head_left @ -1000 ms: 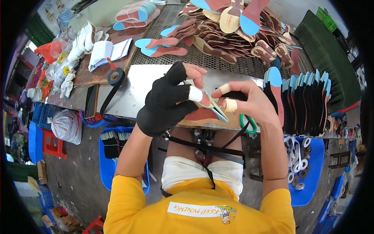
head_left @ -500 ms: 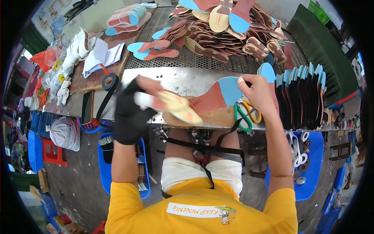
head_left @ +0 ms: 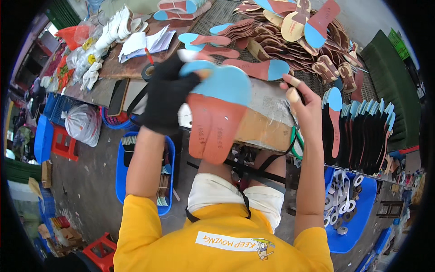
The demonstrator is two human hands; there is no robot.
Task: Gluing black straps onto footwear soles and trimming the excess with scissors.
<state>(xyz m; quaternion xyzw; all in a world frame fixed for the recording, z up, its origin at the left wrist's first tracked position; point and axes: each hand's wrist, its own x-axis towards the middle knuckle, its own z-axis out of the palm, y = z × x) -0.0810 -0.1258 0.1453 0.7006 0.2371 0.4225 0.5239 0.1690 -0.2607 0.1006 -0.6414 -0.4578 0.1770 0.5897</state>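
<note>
Insoles (head_left: 216, 119), a red-brown pair with blue heels, hang toe-down from the gloved left hand (head_left: 166, 96), whose fingers pinch the blue ends above the workbench edge (head_left: 267, 97). Right hand (head_left: 304, 105) rests just beside them, empty, taped fingertips (head_left: 293, 94) loosely spread. Beyond those fingertips lies a heap of insoles (head_left: 299, 31); outside the right wrist stands a row of dark insoles (head_left: 362, 136).

insoles (head_left: 216, 119) — matt foam-like, smooth; glove (head_left: 166, 97) — black knit cloth

Two insoles (head_left: 213, 122) sit pressed together side by side, blue heels up, red-orange foreparts hanging down toward the lap. They're lifted clear of the bench, tilted slightly, pinched at the blue end by the gloved left hand (head_left: 165, 97).
</note>
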